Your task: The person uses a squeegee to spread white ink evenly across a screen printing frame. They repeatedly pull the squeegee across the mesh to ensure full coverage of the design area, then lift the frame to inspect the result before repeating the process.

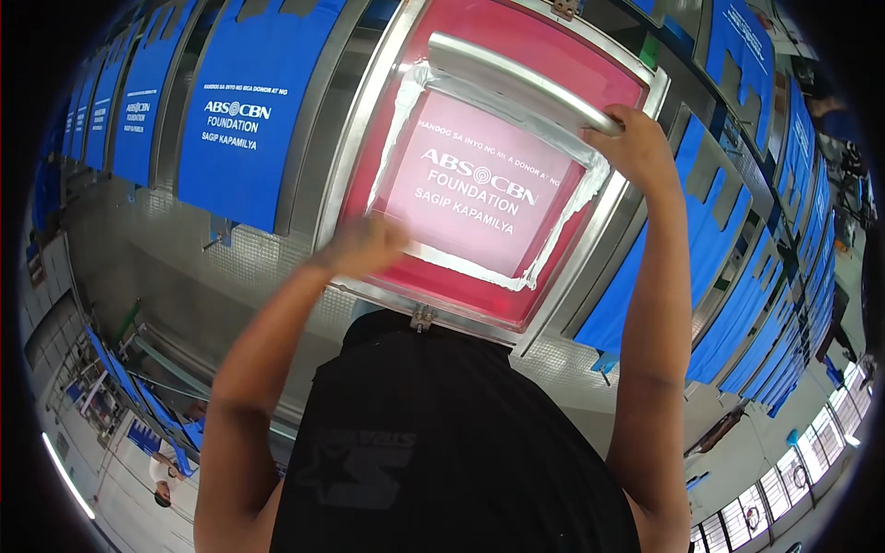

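Observation:
A metal-framed printing screen (pixel 599 72) with red borders surrounds a pale pink stencil (pixel 475 226) bearing lettering, with white ink (pixel 521 281) smeared around it. Across the screen's upper part lies a silver squeegee (pixel 516 78). My right hand (pixel 631 147) has its fingers wrapped round the squeegee's right end. My left hand (pixel 364 244) is at the screen's lower left, blurred by motion, so its fingers and whether it holds anything are unclear. A metal clamp (pixel 423 318) sits at the screen's near edge.
Blue printed fabric pieces (pixel 247 55) on metal platens line both sides of the screen, receding in rows to the left and right (pixel 678 276). Another person (pixel 166 475) appears small at the lower left, beside further racks. Windows (pixel 774 488) run along the lower right.

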Demonstrator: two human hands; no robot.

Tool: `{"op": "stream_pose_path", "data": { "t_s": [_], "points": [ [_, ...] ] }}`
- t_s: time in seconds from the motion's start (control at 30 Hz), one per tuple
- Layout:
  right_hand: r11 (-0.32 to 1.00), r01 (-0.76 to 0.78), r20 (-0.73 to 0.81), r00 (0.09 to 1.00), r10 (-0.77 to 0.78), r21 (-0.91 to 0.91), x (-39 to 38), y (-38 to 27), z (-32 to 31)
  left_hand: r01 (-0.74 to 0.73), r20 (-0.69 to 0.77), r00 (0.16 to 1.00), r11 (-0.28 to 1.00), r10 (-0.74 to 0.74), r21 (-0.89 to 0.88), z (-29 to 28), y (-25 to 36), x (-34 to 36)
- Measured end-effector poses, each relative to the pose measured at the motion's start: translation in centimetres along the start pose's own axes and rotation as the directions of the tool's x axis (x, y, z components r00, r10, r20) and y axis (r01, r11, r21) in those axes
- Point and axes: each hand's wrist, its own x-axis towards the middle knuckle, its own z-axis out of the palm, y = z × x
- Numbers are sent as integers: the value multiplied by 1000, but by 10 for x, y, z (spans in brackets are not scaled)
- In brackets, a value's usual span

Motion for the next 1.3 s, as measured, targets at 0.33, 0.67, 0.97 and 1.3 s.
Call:
{"op": "stream_pose_path", "data": {
  "t_s": [0.33,0.67,0.97,1.3],
  "points": [
    [984,174,204,966,-162,-42,27,-38,5,444,224,895,731,-386,-517,173,-6,-99],
    [964,224,-22,973,-229,-143,-52,-64,31,50,-58,995,895,-84,-443,161,14,-121],
    [943,303,-103,942,-318,-137,-263,-124,127,-23,-192,980,933,-49,-359,181,-3,-109],
    [914,-194,-184,944,272,356,-216,-50,84,93,-299,952,993,-66,75,177,-9,-108]
  ]
}}
